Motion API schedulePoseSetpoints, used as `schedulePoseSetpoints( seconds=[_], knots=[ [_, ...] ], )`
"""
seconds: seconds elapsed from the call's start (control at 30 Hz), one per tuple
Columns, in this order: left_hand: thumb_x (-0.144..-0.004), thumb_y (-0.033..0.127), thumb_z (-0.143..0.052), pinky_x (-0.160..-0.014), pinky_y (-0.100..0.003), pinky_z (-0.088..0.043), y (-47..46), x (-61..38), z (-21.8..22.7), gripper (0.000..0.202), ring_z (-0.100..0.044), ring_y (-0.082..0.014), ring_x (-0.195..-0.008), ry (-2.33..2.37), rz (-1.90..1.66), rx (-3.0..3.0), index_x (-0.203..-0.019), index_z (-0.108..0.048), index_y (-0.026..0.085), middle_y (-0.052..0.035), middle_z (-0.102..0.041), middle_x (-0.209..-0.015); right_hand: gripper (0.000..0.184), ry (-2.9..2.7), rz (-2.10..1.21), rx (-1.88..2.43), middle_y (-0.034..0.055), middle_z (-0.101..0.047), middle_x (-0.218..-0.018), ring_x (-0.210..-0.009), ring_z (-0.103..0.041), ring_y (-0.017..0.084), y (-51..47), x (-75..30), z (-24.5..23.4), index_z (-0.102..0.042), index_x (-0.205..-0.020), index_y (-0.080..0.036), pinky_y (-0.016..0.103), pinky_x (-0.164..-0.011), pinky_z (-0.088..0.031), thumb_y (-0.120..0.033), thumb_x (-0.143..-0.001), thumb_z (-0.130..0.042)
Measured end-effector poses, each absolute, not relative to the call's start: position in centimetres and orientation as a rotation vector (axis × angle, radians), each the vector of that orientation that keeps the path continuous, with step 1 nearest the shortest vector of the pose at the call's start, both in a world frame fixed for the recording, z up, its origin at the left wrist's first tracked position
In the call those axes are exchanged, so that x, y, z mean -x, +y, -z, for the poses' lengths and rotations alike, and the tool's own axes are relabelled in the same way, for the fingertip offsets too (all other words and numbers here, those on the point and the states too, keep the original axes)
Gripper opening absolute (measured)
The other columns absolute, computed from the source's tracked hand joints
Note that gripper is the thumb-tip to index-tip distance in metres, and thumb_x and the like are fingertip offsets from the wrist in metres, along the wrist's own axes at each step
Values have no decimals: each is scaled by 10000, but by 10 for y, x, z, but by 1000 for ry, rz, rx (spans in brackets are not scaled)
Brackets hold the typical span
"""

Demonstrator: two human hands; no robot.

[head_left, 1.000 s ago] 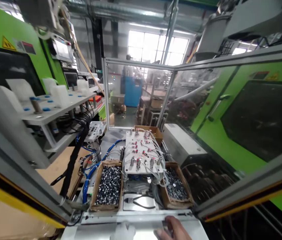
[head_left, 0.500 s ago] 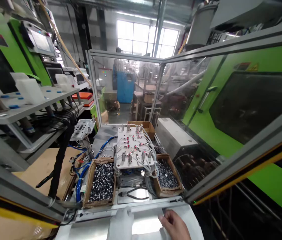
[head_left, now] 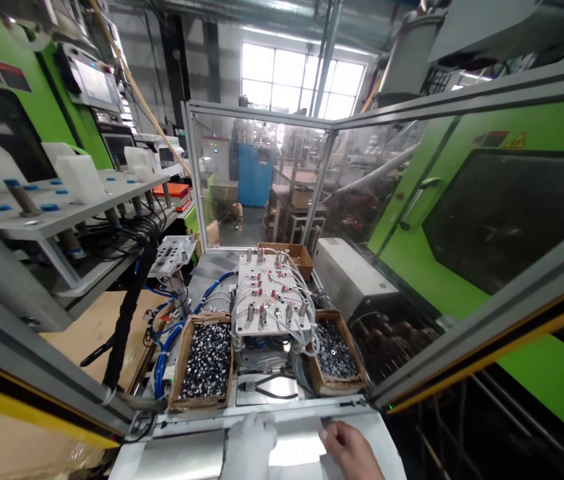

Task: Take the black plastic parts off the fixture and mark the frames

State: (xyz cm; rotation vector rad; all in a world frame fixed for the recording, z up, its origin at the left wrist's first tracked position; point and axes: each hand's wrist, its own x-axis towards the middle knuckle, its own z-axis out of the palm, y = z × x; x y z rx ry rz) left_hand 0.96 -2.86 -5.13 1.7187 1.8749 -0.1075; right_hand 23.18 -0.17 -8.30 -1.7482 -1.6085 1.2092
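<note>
Now | left hand [head_left: 249,443] gloved, flat on metal sill [head_left: 182,460] | right hand [head_left: 349,450] beside, loosely curled, holding nothing

Only the two hands show, low at the frame's bottom edge. The left hand [head_left: 248,445] wears a white fabric glove that covers all its fingers, loose and faintly wrinkled. The right hand [head_left: 352,451] is bare, with no glove, ring or watch visible. No sleeves or cuffs are in view.
</note>
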Motion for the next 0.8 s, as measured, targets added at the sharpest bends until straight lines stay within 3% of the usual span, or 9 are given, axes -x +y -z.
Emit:
schedulePoseSetpoints(
  seconds=[0.23,0.4,0.57,0.63,0.7,0.8],
  knots=[
    [-647,251,-752,-1013,-460,-392,-35,-4,34,278,-533,-330,-1226,1804,-87,-1789,-911,-678,209,-115,-624,-1358,328,-1811,-844,1960,25,-665,-691,-712,-604,220,-8,-236,65,-531,-676,-240,297,-634,-369,-517,-844,-485],
    [-598,184,-777,-1007,-439,-414,-37,-1,21,336,-550,-327,-1213,1815,-50,-1760,-918,-676,197,-122,-634,-1329,279,-1947,-713,1981,42,-679,-764,-746,-622,236,-13,-234,56,-534,-716,-239,315,-660,-365,-445,-882,-445],
    [-569,212,-799,-1122,-436,-327,-39,3,19,277,-462,-306,-1355,1751,-262,-1695,-806,-656,220,-27,-607,-1423,311,-1950,-809,1814,41,-664,-800,-793,-626,230,-12,-229,36,-548,-765,-236,309,-711,-411,-481,-922,-437],
    [-615,216,-773,-1141,-433,-300,-42,4,21,179,-459,-298,-1354,1757,-362,-1720,-730,-637,225,-1,-643,-1376,353,-1886,-892,1705,37,-647,-774,-771,-614,219,-9,-221,22,-542,-768,-231,301,-711,-429,-513,-941,-421],
    [-711,194,-685,-1079,-394,-367,-46,3,23,78,-531,-270,-1259,1848,-507,-1705,-695,-614,223,5,-684,-1290,386,-1802,-973,1626,37,-643,-788,-771,-608,215,-5,-210,8,-560,-806,-226,290,-701,-444,-559,-944,-421],
    [-820,221,-562,-879,-342,-471,-51,2,27,151,-640,-229,-1036,2044,-651,-1569,-670,-575,233,-9,-731,-1090,433,-1652,-1086,1538,56,-679,-933,-858,-624,226,0,-190,-6,-623,-989,-217,280,-750,-480,-621,-884,-509]
  ],
)
